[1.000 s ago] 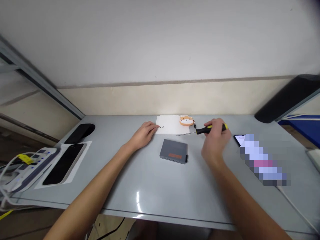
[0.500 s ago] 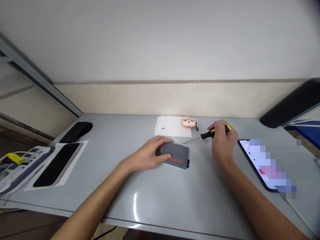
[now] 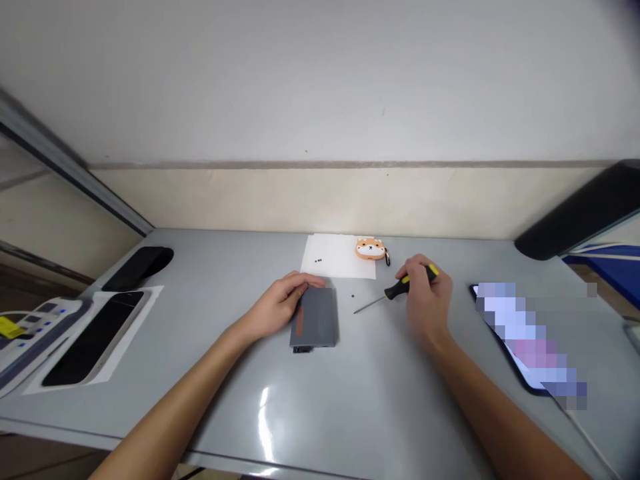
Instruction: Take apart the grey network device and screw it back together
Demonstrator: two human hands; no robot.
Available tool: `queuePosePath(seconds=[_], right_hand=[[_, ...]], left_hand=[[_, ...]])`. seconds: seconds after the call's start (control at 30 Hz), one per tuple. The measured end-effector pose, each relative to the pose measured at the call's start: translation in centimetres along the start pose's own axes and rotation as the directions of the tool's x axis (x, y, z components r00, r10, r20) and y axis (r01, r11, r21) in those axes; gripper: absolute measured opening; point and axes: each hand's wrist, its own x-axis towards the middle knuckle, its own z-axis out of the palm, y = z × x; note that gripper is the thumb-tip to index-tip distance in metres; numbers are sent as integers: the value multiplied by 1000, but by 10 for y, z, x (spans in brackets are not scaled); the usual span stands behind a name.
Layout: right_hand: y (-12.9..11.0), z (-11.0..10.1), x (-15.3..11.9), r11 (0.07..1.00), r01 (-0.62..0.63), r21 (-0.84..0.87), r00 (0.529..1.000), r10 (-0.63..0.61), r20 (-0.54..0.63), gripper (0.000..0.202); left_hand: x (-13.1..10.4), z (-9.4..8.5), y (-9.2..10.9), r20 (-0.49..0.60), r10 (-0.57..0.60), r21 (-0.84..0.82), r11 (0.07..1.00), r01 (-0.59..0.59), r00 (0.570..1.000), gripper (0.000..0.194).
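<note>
A flat grey box-like device [image 3: 319, 320] with an orange-brown strip lies on the grey table, a black part sticking out at its near edge. My left hand [image 3: 275, 303] grips its far left corner. In my right hand [image 3: 427, 293] is a black and yellow screwdriver [image 3: 399, 287], its tip pointing down left, just right of the device. A tiny dark screw [image 3: 353, 296] lies on the table between device and screwdriver. Behind, several tiny dark pieces [image 3: 319, 261] rest on white paper [image 3: 337, 257].
An orange and white animal-face case [image 3: 371, 249] sits on the paper's right part. A lit phone [image 3: 520, 340] with a cable lies at right. At left are a dark phone [image 3: 95, 339] on paper, a power strip [image 3: 40, 340] and a black object [image 3: 135, 268].
The device has turned and shifted left under my left hand. The small screw now shows on the table. My right hand has moved left and slightly nearer with the screwdriver.
</note>
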Motion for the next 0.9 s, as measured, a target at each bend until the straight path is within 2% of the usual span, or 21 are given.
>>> queuePosePath(seconds=[0.13, 0.27, 0.4, 0.53, 0.63, 0.77, 0.9], right_hand=[[-3, 3, -7, 1000, -14, 0, 999, 14, 46, 26], [-1, 3, -8, 999, 26, -42, 1000, -26, 1, 28], [2, 1, -4, 998, 2, -62, 996, -8, -88, 26], [3, 1, -2, 996, -41, -73, 997, 36, -69, 27], [5, 1, -2, 996, -44, -78, 999, 42, -35, 29], [6, 1, -1, 998, -38, -57, 999, 37, -20, 31], [5, 3, -1, 995, -99, -4, 995, 99, 12, 32]], left_hand=[[2, 7, -5, -81, -2, -10, 1000, 1, 997, 37], [2, 9, -3, -104, 25, 12, 1000, -24, 994, 32], [1, 9, 5, -84, 57, 93, 994, -50, 995, 30], [-1, 13, 18, -30, 67, 217, 974, -59, 997, 36], [-3, 18, 28, -16, 18, 271, 962, -13, 1000, 38], [-3, 19, 36, 25, -94, 227, 970, 86, 995, 32], [5, 16, 33, -31, -106, 174, 979, 109, 994, 31]])
